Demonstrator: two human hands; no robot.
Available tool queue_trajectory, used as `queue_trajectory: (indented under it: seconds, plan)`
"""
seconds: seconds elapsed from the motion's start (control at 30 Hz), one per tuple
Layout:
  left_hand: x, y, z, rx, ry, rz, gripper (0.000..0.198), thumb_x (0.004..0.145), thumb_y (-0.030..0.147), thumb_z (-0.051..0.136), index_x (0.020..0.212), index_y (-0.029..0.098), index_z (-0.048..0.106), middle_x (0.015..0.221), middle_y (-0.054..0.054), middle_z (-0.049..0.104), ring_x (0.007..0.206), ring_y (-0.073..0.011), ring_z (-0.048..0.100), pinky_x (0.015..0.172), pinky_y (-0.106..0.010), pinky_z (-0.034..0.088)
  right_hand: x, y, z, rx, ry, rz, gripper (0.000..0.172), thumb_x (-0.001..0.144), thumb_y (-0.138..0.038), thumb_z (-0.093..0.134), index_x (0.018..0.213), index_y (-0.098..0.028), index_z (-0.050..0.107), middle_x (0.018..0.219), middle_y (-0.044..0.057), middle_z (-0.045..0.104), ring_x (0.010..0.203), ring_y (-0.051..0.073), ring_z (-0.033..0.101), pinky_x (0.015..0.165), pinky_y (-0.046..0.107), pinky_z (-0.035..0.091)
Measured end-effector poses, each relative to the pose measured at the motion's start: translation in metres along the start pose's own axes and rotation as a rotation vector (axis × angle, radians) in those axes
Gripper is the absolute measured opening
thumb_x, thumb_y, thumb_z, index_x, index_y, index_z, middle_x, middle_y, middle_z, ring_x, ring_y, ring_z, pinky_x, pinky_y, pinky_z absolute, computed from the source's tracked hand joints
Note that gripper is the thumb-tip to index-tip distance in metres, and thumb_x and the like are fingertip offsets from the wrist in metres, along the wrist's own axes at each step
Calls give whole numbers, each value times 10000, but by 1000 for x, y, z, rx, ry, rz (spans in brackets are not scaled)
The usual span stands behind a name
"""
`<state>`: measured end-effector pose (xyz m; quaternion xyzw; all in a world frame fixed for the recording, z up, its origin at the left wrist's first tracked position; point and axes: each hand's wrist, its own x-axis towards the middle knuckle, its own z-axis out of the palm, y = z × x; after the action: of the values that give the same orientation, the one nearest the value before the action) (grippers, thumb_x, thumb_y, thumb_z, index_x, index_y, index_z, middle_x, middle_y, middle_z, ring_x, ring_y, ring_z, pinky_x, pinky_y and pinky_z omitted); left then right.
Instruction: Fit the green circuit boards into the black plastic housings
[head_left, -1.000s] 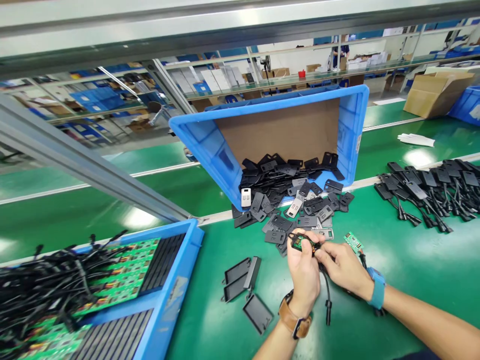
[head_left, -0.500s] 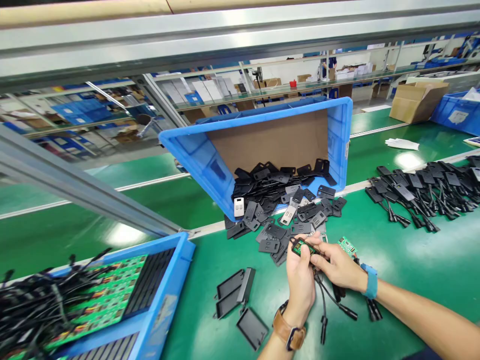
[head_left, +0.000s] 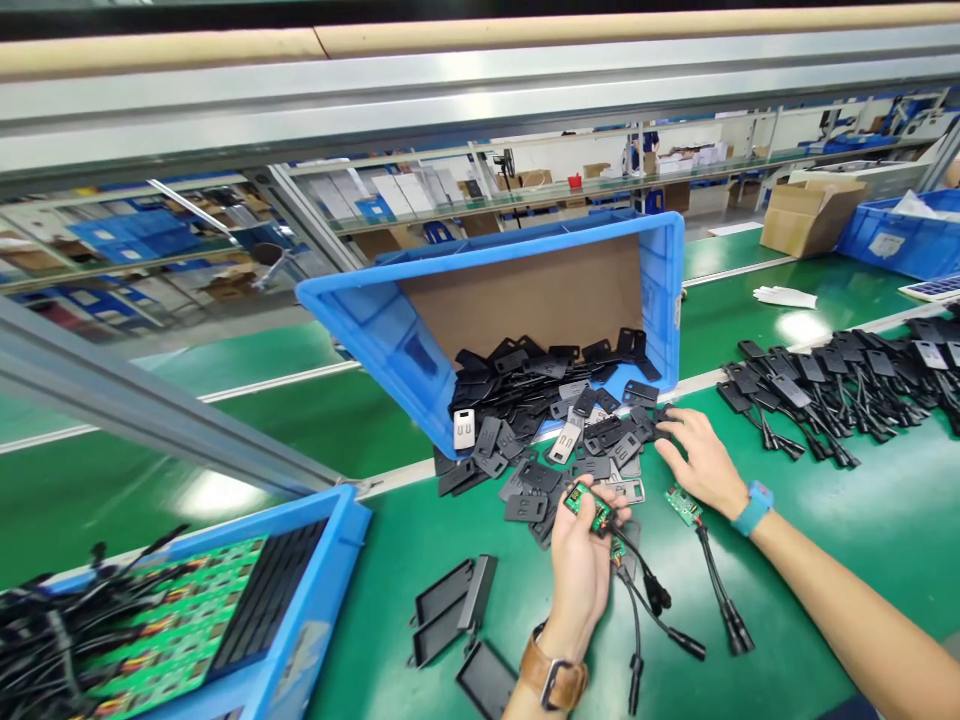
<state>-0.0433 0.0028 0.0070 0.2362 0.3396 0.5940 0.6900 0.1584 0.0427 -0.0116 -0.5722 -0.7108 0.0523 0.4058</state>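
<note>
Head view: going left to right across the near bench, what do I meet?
Blue tray of circuit boards, black covers, left hand gripping a cabled circuit board, right hand, heap of cabled black units.

One view only: head cam, worn, looking forward and down across the green bench [head_left: 825, 560], horizon tilted a bit. Left hand [head_left: 581, 560] and right hand [head_left: 701, 460] sit close, near centre-right. Tipped blue crate [head_left: 487, 262] is mid-scene ahead, blue tray [head_left: 322, 600] near left, frame rail [head_left: 450, 90] crosses the top.
</note>
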Motion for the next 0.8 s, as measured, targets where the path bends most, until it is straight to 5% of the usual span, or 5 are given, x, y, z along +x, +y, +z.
queue_trajectory:
  seconds: [0.1,0.27,0.47,0.6,0.8]
  plan:
    - [0,0,-1,-12,-23,-82,282,826,288,717,1055,193,582,855,-29,635,764,-171,624,676,-303,496,3,29,2,-188,-75,-41,353,980,-402,504,1122,-164,723,1448,180,493,1389,362,360,1111,569,344]
    - [1,1,-2,-66,-56,-152,277,862,284,656,1103,180,568,888,-65,633,816,-202,618,699,-320,478,0,37,9,-283,-167,-55,439,1003,-409,449,1247,-114,663,1422,198,536,1392,371,382,1102,581,374]
    - [3,6,-2,-232,-143,-262,352,921,383,537,1150,121,594,965,-122,626,886,-238,608,769,-364,468,7,16,-12,-48,103,-137,381,972,-318,525,1292,-128,609,1380,172,573,1315,313,490,1117,525,398]
    - [3,2,-2,-180,-159,-295,418,931,398,544,1233,110,574,1042,-152,646,908,-241,607,773,-365,464,-2,-18,-19,402,252,39,205,948,-316,587,1100,-205,668,1152,111,679,1087,244,639,955,420,535]
    - [-4,-11,3,-39,-176,-263,487,912,524,571,1229,157,601,1160,-145,657,996,-248,600,755,-341,468,-20,-59,-2,918,-178,279,357,915,-363,639,1224,-198,569,1014,78,695,923,189,679,809,325,574]
